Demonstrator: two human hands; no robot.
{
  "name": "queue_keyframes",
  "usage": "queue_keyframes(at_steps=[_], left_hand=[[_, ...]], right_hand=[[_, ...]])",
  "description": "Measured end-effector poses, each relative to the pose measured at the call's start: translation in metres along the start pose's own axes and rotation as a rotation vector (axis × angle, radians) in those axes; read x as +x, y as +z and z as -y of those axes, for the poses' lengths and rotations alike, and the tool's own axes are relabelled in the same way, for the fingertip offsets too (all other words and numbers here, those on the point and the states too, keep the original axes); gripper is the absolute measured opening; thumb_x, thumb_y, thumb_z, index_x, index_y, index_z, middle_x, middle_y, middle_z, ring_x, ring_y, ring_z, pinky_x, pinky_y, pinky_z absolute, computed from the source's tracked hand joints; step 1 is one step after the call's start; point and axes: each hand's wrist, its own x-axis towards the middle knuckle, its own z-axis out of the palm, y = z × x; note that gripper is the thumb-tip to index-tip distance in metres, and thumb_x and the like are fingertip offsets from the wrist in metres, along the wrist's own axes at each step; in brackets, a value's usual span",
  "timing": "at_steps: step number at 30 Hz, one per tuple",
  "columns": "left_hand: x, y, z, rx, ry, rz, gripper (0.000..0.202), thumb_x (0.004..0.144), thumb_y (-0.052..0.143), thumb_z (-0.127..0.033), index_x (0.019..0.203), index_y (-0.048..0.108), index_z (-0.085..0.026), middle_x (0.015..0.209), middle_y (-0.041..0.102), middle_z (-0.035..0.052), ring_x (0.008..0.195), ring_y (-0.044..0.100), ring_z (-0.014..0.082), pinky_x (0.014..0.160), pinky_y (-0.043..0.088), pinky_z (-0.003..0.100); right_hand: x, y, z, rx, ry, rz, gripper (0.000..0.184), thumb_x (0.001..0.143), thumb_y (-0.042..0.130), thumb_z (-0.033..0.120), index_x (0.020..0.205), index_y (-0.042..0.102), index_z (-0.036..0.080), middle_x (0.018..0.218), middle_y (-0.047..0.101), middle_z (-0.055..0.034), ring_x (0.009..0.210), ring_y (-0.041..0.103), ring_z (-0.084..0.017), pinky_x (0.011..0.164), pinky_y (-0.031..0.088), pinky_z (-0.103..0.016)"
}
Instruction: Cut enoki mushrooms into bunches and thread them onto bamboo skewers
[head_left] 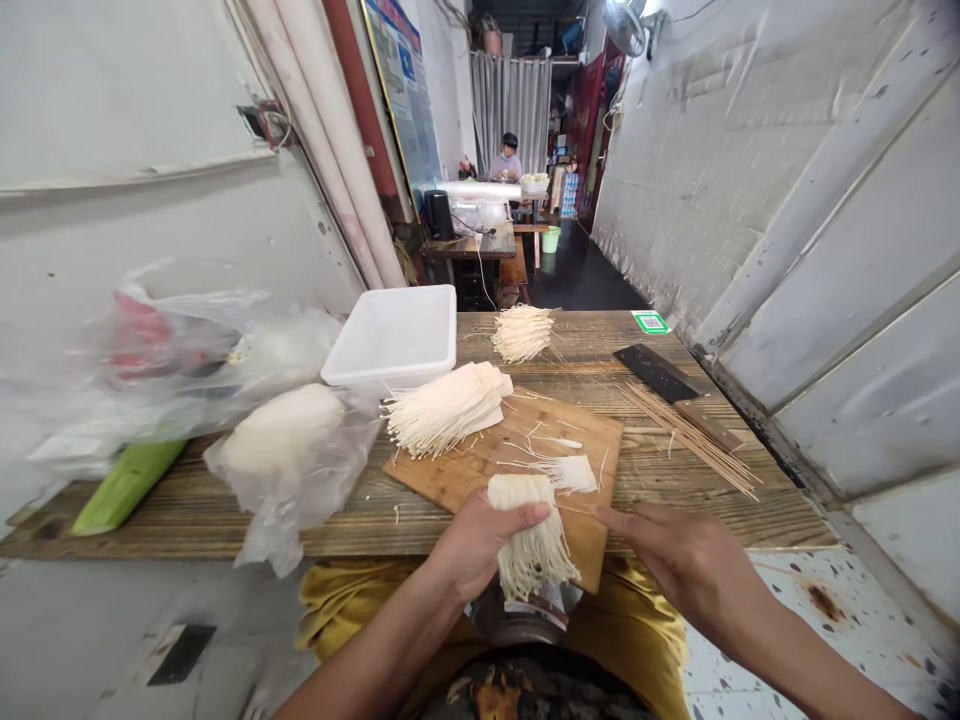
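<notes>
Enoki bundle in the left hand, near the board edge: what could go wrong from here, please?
1. The enoki bundle held by the left hand hangs past the near edge of the cutting board, so loose strands may fall off it.
2. The skewers lie right beside the cleaver; a hand reaching for one could possibly touch the blade.
</notes>
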Motion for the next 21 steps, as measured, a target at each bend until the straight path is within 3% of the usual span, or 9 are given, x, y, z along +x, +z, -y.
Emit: queue_keyframes(at_steps=[6, 12, 21], left_hand=[[-0.003, -0.003, -0.002, 0.033, 0.044, 0.134, 0.043, 0.062, 0.083, -0.025, 0.100, 0.070, -0.011, 0.091, 0.075, 0.0108, 0.078, 0.070, 0.0213, 0.080, 0.053, 0.033], [-0.006, -0.001, -0.005, 0.100, 0.094, 0.116, 0.035, 0.067, 0.080, -0.025, 0.099, 0.072, -0.011, 0.092, 0.075, 0.0105, 0.082, 0.070, 0.0226, 0.082, 0.053, 0.035], [-0.012, 0.004, -0.004, 0.115, 0.059, 0.089, 0.036, 0.061, 0.083, -0.029, 0.089, 0.073, -0.010, 0.086, 0.074, 0.0112, 0.073, 0.069, 0.0214, 0.074, 0.053, 0.034]], right_hand=[[-0.008, 0.004, -0.013, 0.131, 0.044, 0.010, 0.038, 0.096, 0.036, 0.016, 0.126, 0.058, 0.026, 0.076, 0.068, -0.0020, 0.064, 0.064, -0.013, 0.056, 0.046, -0.023], [-0.009, -0.001, -0.013, 0.198, 0.059, 0.037, 0.041, 0.095, 0.036, 0.014, 0.129, 0.055, 0.028, 0.080, 0.069, -0.0019, 0.068, 0.065, -0.013, 0.060, 0.049, -0.024], [-0.008, -0.009, -0.013, 0.336, 0.073, 0.081, 0.042, 0.095, 0.038, 0.013, 0.127, 0.056, 0.032, 0.087, 0.071, -0.0014, 0.079, 0.067, -0.013, 0.069, 0.052, -0.025]])
